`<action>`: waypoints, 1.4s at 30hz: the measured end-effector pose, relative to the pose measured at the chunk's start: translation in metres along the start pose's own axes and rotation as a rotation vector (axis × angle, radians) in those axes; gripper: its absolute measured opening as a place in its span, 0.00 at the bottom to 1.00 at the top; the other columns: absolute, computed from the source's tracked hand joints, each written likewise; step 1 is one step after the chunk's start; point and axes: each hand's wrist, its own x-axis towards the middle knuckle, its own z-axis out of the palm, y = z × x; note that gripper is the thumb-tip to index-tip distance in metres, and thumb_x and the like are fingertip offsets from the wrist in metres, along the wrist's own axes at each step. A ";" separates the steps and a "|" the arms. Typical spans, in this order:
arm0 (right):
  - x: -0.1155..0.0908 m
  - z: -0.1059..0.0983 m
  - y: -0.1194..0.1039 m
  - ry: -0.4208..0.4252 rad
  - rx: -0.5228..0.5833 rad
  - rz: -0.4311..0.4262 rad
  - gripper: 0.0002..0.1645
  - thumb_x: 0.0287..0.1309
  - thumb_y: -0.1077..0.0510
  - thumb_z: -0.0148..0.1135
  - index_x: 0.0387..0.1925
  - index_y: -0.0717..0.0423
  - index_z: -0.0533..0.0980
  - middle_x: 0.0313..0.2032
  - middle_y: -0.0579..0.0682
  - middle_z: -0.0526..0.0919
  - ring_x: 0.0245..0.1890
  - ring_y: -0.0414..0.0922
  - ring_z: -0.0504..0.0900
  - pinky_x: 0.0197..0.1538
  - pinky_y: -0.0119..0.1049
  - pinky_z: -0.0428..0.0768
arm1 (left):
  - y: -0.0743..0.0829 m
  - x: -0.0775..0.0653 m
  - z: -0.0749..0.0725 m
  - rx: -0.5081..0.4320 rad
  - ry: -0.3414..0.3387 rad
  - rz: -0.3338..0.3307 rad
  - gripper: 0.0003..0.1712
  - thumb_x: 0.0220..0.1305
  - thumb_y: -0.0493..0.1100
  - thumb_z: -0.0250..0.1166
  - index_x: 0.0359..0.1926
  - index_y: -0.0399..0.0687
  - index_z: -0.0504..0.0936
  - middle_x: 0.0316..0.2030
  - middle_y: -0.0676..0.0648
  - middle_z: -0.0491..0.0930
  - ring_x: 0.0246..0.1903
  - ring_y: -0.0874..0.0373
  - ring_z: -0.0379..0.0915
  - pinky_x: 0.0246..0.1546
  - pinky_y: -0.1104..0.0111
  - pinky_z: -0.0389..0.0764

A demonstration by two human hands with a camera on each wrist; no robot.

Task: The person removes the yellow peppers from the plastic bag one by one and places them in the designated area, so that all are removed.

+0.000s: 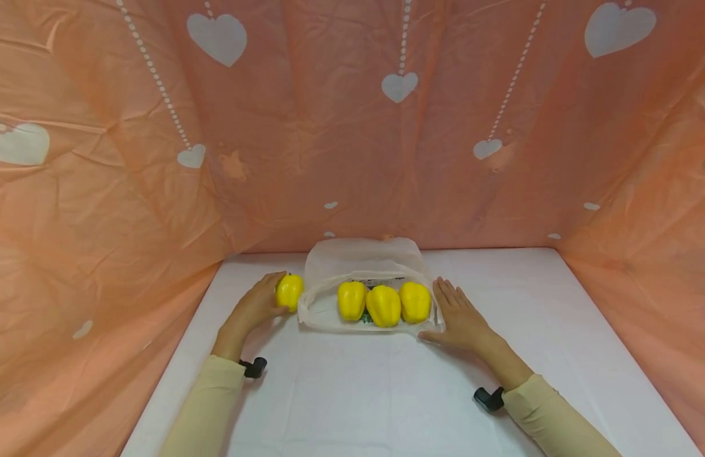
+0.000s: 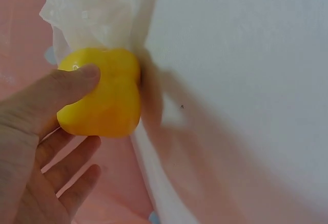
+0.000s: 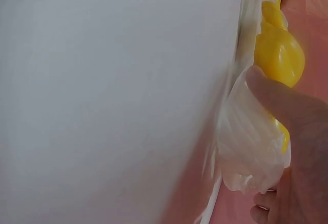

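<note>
Wrist views were dimmer than the head view; soft shadows crossed the white tabletop point(image 2: 246, 55); yellow bell peppers point(image 3: 283, 55) gleamed.

The left sleeve point(image 1: 206, 406) and right sleeve point(image 1: 558, 416) are plain pale beige, the right one lightly creased. Below the cuffs, the left camera point(image 1: 255, 367) and right camera point(image 1: 489, 400) are small, black and stubby with rounded ends. The left hand point(image 1: 259, 298) and right hand point(image 1: 457, 320) are bare.

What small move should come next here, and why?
Probably the left hand should move its yellow pepper rightward into the whitish bag: three similar peppers already lie inside, room shows at the bag's left end, and the right hand touches its right side.
</note>
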 end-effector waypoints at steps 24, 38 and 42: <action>0.001 0.003 0.004 0.013 -0.011 0.001 0.75 0.58 0.30 0.74 0.81 0.76 0.47 0.83 0.71 0.48 0.83 0.67 0.48 0.83 0.63 0.46 | -0.013 -0.006 0.002 -0.123 0.001 0.018 0.52 0.61 0.36 0.80 0.77 0.24 0.60 0.74 0.24 0.64 0.73 0.26 0.61 0.77 0.36 0.58; -0.001 -0.002 0.001 -0.003 0.011 0.024 0.74 0.59 0.32 0.74 0.82 0.75 0.46 0.83 0.71 0.46 0.84 0.66 0.47 0.84 0.62 0.45 | 0.001 -0.011 -0.007 0.015 0.009 -0.012 0.43 0.67 0.37 0.74 0.76 0.26 0.64 0.76 0.25 0.62 0.72 0.23 0.61 0.74 0.34 0.63; 0.000 0.001 0.003 -0.002 0.010 0.021 0.75 0.59 0.31 0.73 0.82 0.75 0.45 0.83 0.71 0.46 0.84 0.66 0.46 0.84 0.62 0.44 | 0.010 -0.011 -0.006 0.004 0.041 -0.006 0.41 0.67 0.38 0.74 0.75 0.28 0.68 0.75 0.27 0.65 0.72 0.26 0.63 0.74 0.36 0.65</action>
